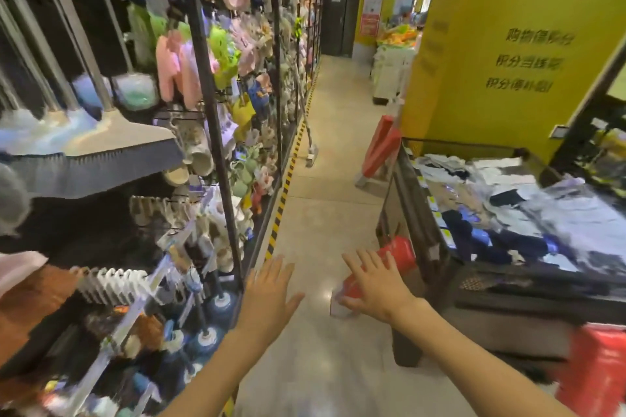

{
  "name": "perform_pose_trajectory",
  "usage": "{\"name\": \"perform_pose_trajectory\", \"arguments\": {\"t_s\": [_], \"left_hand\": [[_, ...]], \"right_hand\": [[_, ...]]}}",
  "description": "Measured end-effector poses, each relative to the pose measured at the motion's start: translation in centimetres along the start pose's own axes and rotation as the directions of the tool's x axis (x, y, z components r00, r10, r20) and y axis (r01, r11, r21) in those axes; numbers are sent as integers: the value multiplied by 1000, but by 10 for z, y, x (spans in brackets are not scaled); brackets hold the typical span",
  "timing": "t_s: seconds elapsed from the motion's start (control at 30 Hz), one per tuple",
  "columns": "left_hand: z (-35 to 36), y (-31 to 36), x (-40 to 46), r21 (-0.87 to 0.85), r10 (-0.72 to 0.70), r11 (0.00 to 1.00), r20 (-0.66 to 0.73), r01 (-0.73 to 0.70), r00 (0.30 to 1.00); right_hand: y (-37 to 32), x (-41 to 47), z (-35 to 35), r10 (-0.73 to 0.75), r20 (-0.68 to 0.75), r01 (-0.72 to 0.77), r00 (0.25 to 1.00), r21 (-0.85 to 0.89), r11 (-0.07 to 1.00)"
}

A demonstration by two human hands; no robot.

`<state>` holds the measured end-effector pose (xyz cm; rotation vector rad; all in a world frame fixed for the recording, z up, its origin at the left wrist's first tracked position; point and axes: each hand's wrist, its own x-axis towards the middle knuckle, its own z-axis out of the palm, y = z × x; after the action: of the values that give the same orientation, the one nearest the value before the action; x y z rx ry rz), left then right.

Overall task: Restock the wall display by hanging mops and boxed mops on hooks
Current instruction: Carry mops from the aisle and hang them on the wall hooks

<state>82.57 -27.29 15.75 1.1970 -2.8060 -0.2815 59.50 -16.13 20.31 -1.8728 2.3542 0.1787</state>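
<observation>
Both hands reach forward over the aisle floor [325,152], fingers straight and spread, holding nothing. The left hand [267,294] hovers just beside the lower edge of the wall display [216,105], near the dark upright post. The right hand [376,284] is stretched toward a red and white boxed mop [394,256] that leans low against the side of a merchandise bin [430,213]. The hand lies in front of the box and covers its lower middle; whether the palm touches it cannot be told from this view. The box's red upper part shows above the fingers, and a white end shows below the hand near the floor.

A second red boxed mop [382,142] leans further down the aisle by the yellow wall [508,61], well apart from both hands. Another red box [596,369] sits at the lower right edge, blurred.

On the wall display at upper left hang several mops [111,132] with grey handles and flat heads, their lower edges tilted. Beside them hang pink and green slippers [179,68], and lower down are blue-capped rolls [220,305]. One loose mop [310,145] stands on the floor against the display, far ahead of the hands. The bin on the right is filled with folded clothing [508,213] in dark blue, white and grey.
</observation>
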Motion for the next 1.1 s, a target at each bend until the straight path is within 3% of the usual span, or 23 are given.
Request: {"name": "perform_pose_trajectory", "arguments": {"t_s": [0.43, 0.67, 1.1], "left_hand": [[-7, -70, 291, -120, 39, 992, -28, -42, 999], [-13, -99, 494, -74, 25, 997, 7, -25, 1000], [-21, -157, 850, -116, 81, 990, 43, -75, 996]], "right_hand": [[82, 277, -25, 117, 11, -118, 993, 57, 991], [153, 472, -35, 157, 2, -157, 988, 118, 981], [272, 797, -90, 135, -14, -131, 991, 169, 977]]}}
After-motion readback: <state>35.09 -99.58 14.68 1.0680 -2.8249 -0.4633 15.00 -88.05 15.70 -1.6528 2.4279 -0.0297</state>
